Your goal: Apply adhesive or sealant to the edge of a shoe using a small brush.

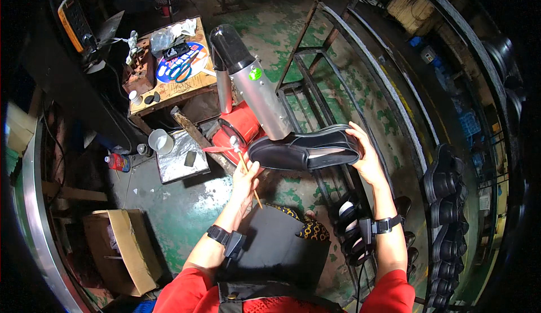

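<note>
A black slip-on shoe (279, 154) lies sideways between my hands, its toe to the left and its opening to the right. My right hand (369, 158) grips the heel end, with the thumb by the opening. At the toe, my left hand (243, 182) is closed, pinching the shoe's edge while also holding a thin wooden stick (257, 197) with a white wad on its upper tip. Just above the shoe's far side ends a silver metal tube (260, 90) with a black cap; whether it touches the shoe I cannot tell.
A red machine part (241, 126) sits behind the shoe. At left, a wooden table (169, 94) bears scissors (180, 72) and small items. A white cup (161, 141) and cardboard box (132, 251) stand lower left. Metal racks (383, 76) with black shoes (445, 223) line the right.
</note>
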### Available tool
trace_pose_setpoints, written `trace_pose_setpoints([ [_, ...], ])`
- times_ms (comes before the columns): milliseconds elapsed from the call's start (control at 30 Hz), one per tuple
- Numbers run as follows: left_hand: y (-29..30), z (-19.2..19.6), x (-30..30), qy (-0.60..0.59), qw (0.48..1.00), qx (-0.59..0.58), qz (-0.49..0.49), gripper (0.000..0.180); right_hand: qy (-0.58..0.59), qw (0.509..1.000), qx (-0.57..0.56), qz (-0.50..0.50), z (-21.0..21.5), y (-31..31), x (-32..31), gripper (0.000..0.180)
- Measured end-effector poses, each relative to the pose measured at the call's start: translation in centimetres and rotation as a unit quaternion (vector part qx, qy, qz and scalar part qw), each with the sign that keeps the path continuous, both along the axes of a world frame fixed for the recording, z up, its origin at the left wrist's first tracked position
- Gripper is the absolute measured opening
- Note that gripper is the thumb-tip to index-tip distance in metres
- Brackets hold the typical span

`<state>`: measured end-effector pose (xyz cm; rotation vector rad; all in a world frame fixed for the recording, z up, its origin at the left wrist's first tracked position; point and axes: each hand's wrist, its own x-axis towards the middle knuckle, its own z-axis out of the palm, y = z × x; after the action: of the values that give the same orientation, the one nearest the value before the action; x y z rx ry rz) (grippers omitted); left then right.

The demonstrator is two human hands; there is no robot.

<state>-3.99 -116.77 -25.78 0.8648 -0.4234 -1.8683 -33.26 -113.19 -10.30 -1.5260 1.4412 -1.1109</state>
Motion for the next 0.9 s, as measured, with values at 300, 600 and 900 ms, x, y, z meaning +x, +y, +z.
trace_pose_setpoints([
  [300, -0.6, -0.3, 0.8, 0.015, 0.999, -0.026, -0.012, 0.048, 0.047, 0.998, -0.029, 0.004, 0.0, -0.4, 0.8, 0.074],
  [600, -0.5, -0.3, 0.2, 0.02, 0.999, -0.017, -0.028, 0.051, 0.018, 0.999, -0.041, -0.029, 0.3, 0.5, 0.7, 0.084],
  [900, 2.9, 0.6, 4.2, -0.032, 0.997, -0.058, -0.032, 0.062, 0.253, 0.961, -0.078, -0.08, -0.8, 7.3, 3.8, 0.09],
])
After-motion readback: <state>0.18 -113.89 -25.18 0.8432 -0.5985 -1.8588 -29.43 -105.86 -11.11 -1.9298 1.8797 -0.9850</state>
